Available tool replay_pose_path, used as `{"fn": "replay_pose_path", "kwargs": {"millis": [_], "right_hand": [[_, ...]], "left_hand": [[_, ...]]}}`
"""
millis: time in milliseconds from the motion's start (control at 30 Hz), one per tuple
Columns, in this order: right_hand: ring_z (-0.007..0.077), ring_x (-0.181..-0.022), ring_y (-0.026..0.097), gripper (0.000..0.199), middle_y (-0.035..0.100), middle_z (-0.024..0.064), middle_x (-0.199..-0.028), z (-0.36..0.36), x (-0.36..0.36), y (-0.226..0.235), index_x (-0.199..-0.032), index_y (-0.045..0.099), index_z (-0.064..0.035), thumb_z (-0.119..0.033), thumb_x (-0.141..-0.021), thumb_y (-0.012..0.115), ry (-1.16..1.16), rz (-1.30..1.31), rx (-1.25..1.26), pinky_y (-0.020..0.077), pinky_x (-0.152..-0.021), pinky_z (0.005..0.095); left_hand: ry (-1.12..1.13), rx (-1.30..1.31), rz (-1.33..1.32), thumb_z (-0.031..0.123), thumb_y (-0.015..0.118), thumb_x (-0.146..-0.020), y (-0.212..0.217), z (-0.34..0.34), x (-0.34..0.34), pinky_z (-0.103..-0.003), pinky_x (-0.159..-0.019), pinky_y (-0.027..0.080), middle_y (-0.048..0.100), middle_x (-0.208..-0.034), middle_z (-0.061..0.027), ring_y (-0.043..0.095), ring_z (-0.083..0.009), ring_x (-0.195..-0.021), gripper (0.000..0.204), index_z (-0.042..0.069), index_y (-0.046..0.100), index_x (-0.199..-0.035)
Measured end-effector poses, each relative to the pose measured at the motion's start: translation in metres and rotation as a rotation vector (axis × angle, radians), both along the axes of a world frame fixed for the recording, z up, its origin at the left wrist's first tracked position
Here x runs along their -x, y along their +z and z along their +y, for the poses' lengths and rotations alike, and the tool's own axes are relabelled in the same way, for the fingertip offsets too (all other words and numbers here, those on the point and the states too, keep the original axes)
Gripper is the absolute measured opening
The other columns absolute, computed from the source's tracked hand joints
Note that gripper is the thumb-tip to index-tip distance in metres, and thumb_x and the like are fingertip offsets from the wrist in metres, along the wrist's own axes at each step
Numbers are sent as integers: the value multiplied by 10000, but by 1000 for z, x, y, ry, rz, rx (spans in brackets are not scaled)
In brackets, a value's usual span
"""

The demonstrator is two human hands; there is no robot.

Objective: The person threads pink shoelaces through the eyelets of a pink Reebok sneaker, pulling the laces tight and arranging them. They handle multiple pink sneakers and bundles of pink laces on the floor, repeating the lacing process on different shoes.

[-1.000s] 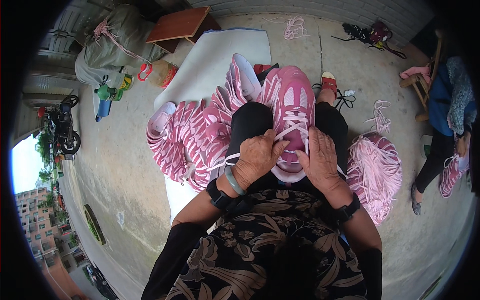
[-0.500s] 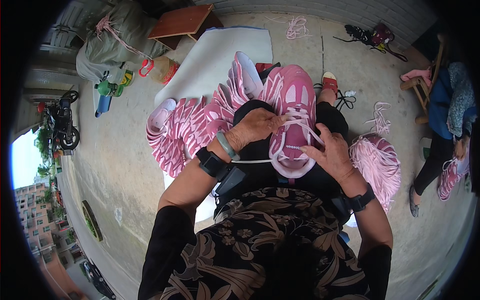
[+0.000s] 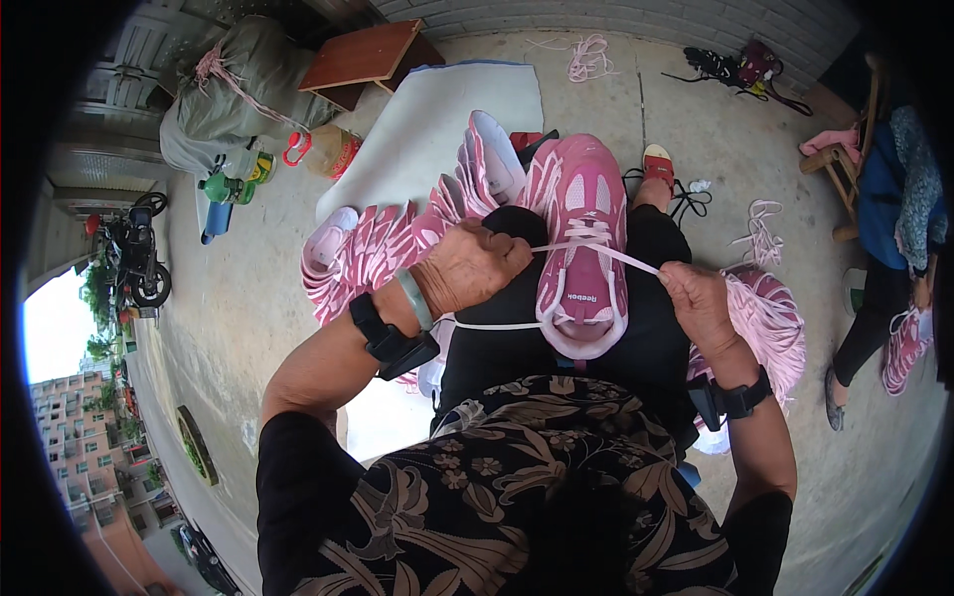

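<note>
A pink sneaker upper without a visible sole rests on my lap, its toe pointing away from me. Pale pink laces thread its upper eyelets. My left hand is closed on one lace end, left of the shoe. On the other side, my right hand pinches the other lace end between thumb and fingers. Both ends are stretched taut outward from the shoe. Another lace stretch runs from the collar toward my left wrist. More nested pink uppers stand just beyond my left knee.
A bundle of pink laces lies by my right leg. Loose laces are on the concrete floor ahead. Bottles, a large sack and a wooden board stand at far left. Another person sits at the right.
My hands have moved apart, left hand leftward and right hand rightward, drawing the lace ends taut. Earlier both were close over the shoe.
</note>
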State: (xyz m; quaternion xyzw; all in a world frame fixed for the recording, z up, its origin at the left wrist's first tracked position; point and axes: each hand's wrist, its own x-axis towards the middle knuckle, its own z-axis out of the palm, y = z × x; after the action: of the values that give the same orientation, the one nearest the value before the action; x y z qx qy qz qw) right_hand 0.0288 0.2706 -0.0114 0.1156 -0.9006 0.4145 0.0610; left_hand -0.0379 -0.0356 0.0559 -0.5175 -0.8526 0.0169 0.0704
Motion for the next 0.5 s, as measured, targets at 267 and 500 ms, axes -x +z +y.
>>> {"fn": "replay_pose_path", "kwargs": {"millis": [267,500], "right_hand": [[100,-715,528,156,615,52,-752,217,-81,-69,-916,621,11,-132,-870,578,-425,-121,13,451,-691,258],[181,-829,566,186,615,105,-889,434,-170,4,-981,594,22,-128,-880,552,-539,-32,-559,450,-763,274]], "left_hand": [[608,-94,6,146,572,-788,-54,-182,-61,-395,-459,436,563,-578,-112,573,-291,-517,48,104,576,-813],[1202,107,419,239,573,-856,-20,-376,-152,-451,-433,410,564,-562,-145,560,-356,-515,56,184,562,-862]]}}
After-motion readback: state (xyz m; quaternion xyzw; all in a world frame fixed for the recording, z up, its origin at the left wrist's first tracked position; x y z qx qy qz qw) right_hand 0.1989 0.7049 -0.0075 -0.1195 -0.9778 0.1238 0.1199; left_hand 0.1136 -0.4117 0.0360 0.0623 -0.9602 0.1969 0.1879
